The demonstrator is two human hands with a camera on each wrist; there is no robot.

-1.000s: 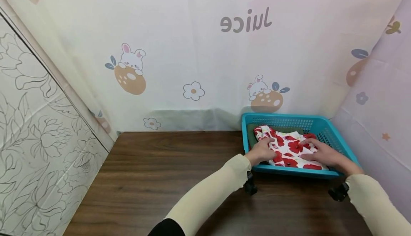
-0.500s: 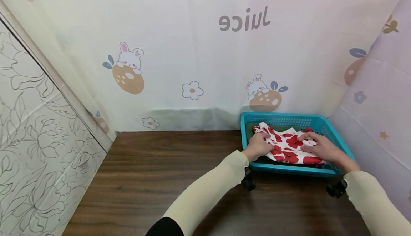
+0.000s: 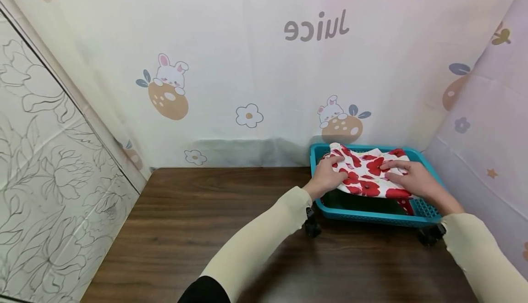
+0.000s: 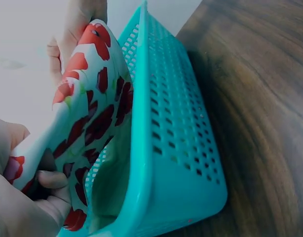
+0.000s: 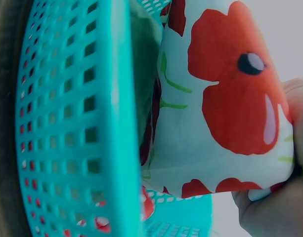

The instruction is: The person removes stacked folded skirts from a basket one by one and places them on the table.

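Observation:
A folded white cloth with red poppies [image 3: 369,184] is held over the turquoise basket [image 3: 371,217]. My left hand [image 3: 327,174] grips its left end; in the left wrist view the thumb [image 4: 53,180] curls against the fabric. At the other end, my right hand [image 3: 416,181] pinches the cloth, and the right wrist view shows fingers wrapped round its edge. Beneath it, dark green fabric [image 3: 359,203] lies in the basket. A bit of red patterned fabric [image 3: 406,206] shows beside the green at the right. Whether the poppy cloth is a garment I cannot tell.
The basket stands at the back right of a brown wooden table [image 3: 214,220]. Behind it hangs a pale printed curtain [image 3: 247,64]. Another printed cloth wall [image 3: 486,156] is close on the right.
Both hands have taken hold of the poppy cloth and raised it from inside the basket, up and slightly away. The green fabric underneath has come into view.

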